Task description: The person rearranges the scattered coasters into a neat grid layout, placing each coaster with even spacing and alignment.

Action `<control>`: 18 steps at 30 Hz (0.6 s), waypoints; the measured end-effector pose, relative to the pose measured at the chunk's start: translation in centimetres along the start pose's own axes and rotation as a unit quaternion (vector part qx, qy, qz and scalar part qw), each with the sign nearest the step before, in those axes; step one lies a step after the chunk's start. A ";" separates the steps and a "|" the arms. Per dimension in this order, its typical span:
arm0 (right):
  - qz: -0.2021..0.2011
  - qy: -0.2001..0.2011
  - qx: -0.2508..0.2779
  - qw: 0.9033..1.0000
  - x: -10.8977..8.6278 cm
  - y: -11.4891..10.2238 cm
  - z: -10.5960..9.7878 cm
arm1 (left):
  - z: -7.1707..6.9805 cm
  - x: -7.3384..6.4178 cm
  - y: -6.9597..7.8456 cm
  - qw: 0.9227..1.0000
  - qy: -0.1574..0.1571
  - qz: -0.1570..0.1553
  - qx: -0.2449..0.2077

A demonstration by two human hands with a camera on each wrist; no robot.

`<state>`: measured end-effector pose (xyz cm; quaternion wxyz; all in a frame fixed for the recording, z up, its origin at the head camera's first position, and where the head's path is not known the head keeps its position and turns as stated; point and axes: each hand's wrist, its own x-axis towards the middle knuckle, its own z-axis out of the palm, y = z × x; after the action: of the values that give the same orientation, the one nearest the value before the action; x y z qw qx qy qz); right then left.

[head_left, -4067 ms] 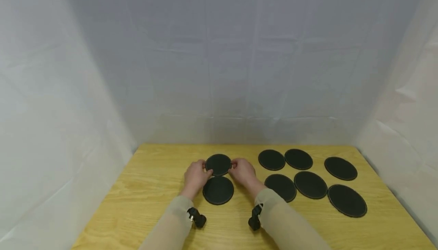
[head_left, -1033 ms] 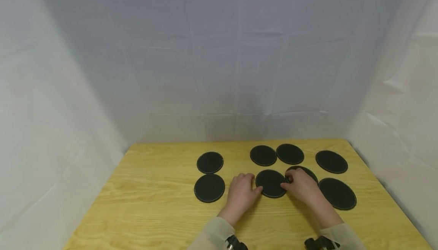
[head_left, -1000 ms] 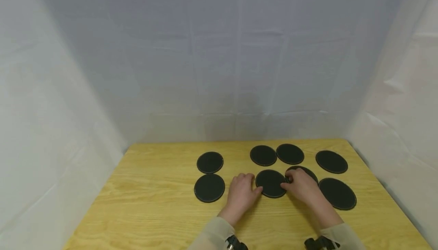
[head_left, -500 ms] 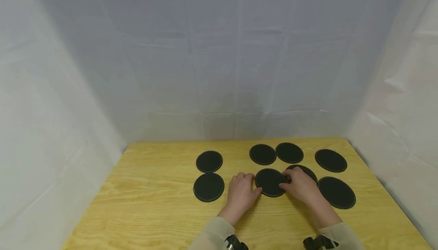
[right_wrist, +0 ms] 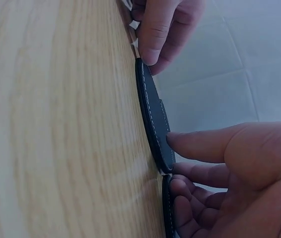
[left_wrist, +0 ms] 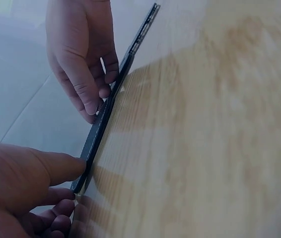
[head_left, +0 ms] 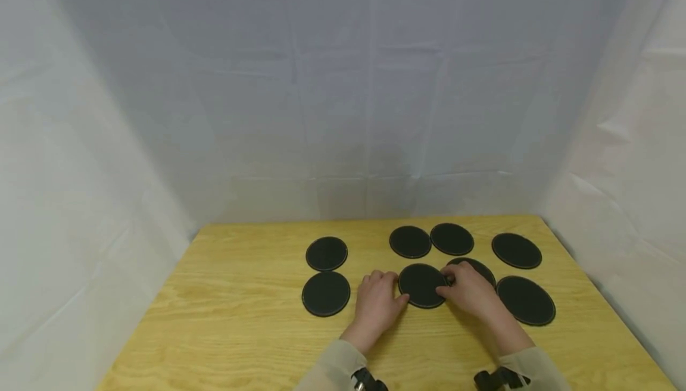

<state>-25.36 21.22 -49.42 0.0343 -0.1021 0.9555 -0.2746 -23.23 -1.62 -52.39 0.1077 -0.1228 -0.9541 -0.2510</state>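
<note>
A round black coaster (head_left: 422,285) with pale edge stitching lies in the front row, between my two hands. My left hand (head_left: 376,302) holds its left edge, thumb toward the near side. At the opposite edge my right hand (head_left: 471,290) grips with thumb and forefinger, overlapping the neighbouring coaster (head_left: 479,270). In the left wrist view, the left thumb presses the top of the coaster (left_wrist: 97,136), with fingers curled by the rim. The right wrist view has the right thumb on the coaster (right_wrist: 153,116) and the other fingers at the seam with its neighbour.
Two coasters (head_left: 326,294) stand one behind the other on the left. Behind my hands lie two more, side by side (head_left: 409,241). A further pair (head_left: 526,300) sits at the right of the wooden table (head_left: 225,307). White sheeting (head_left: 343,111) encloses the back and sides.
About four seconds ago both hands held the rear coaster of the left pair; they have since moved right and nearer to this front coaster. Over the last second they stay nearly still.
</note>
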 end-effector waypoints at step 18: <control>0.029 0.006 0.184 0.982 0.1 0.1 -0.3 | -0.6 0.3 0.0 0.997 -0.011 -0.036 -0.071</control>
<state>-25.53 21.46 -49.23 0.0547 -0.0641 0.8913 -0.4454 -23.40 -1.88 -51.87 0.0787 -0.0982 -0.9389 -0.3204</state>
